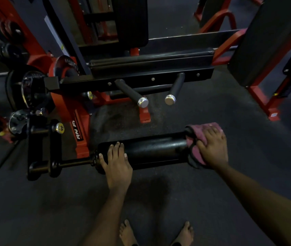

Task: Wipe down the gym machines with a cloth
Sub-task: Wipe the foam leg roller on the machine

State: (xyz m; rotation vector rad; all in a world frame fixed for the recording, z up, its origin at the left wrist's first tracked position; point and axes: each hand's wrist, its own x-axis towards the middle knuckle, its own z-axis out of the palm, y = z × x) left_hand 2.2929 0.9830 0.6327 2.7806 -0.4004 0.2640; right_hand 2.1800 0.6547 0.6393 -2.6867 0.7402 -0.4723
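A black padded roller (151, 150) of a red and black gym machine (73, 107) lies crosswise in front of me. My left hand (117, 163) rests on the roller's left end, fingers curled over the top, gripping it. My right hand (212, 148) presses a pink cloth (198, 137) around the roller's right end. The cloth wraps over the end, so that tip of the roller is hidden.
Two black handle pegs (132, 92) with silver caps stick out toward me behind the roller. Weight plates (25, 87) hang at the left. A dark padded bench (265, 43) on a red frame stands at the right. Dark rubber floor (52, 210) and my bare feet (158, 233) lie below.
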